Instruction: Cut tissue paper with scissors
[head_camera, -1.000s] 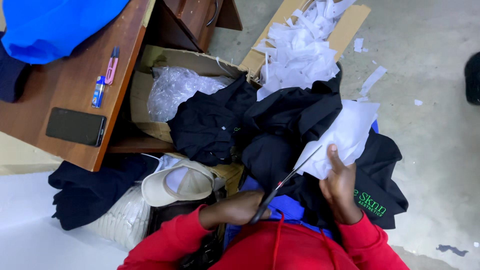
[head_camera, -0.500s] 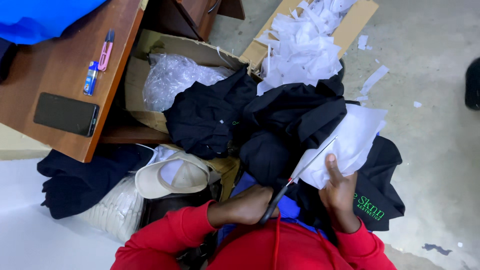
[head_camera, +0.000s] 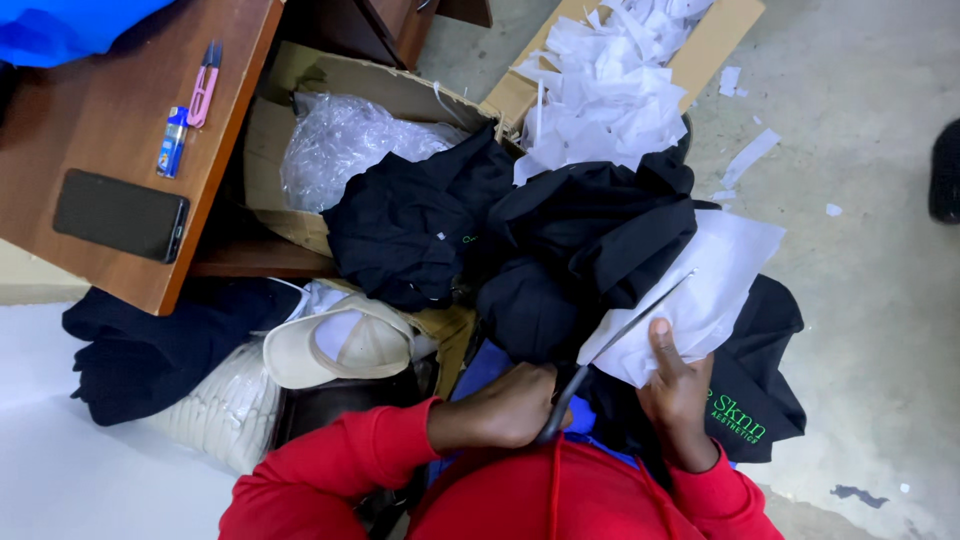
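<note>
Closest to the camera, two red sleeves frame the person's hands. The left hand (head_camera: 510, 408) is closed in a fist around the dark handles of a long pair of metal scissors (head_camera: 610, 352), whose blades slant up and to the right into a white sheet of thin paper-like backing (head_camera: 705, 290). The right hand (head_camera: 678, 392) grips the lower edge of that sheet, thumb pressed flat on top and fingers curled underneath, so the sheet sits between both hands over a pile of black garments (head_camera: 570, 235) on the lap; one of these carries green lettering near the right wrist. Just left of the hands a cream fabric cap (head_camera: 340, 345) lies on its side, with a white ribbed bundle (head_camera: 225, 405) below it and a dark navy heap of cloth (head_camera: 150, 345) beside that on the pale floor. Farther out, an open brown cardboard box (head_camera: 300, 85) holds a crumpled clear plastic bag (head_camera: 345, 140), with black cloth spilling over its near edge. Beyond the garments, a second cardboard box (head_camera: 730, 30) is filled with white paper scraps (head_camera: 610, 85), and a few scraps lie loose on the grey concrete floor (head_camera: 860, 200). At the upper left, the brown wooden worktop (head_camera: 105, 110) carries a black phone (head_camera: 120, 215), a small blue tube (head_camera: 172, 142), pink thread snips (head_camera: 203, 85) and a bright blue cloth (head_camera: 70, 25).
</note>
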